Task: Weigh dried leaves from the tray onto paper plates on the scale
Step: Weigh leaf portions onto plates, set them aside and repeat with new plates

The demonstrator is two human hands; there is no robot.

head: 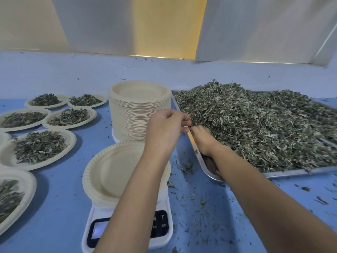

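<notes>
Table: a blue flat table top (54, 207) carries everything; leaf crumbs (187, 168) lie scattered on it in front of the tray.
Tray: a large shallow tray of shiny steel (291, 172) stands at the right, and it is nearly full.
Leaves: the loose grey-green dried leaves (255, 128) lie in a high heap in the tray, so I judge that much weighing is left.
Stack: a tall stack of beige round paper plates (131, 121) stands just beside the tray's left edge, behind the scale. Many plates wait unused.
Filled plates: several beige paper plates with leaf portions (72, 141) lie at the left, apart from the scale. This part looks done.
Empty plate: one beige ribbed paper plate (109, 172) sits on the scale and holds nothing; its portion is not yet put in.
Scale: a small white digital kitchen scale (155, 229) is at the front. Its display is too blurred to read.
Right hand: the right hand (204, 141) is pushed into the heap at the tray's near left corner. Its fingers are hidden in the leaves, so I cannot tell its grip.
Left hand: the left hand (164, 128) is at the heap's edge, its fingers curled and seemingly pinching a few leaves.
</notes>
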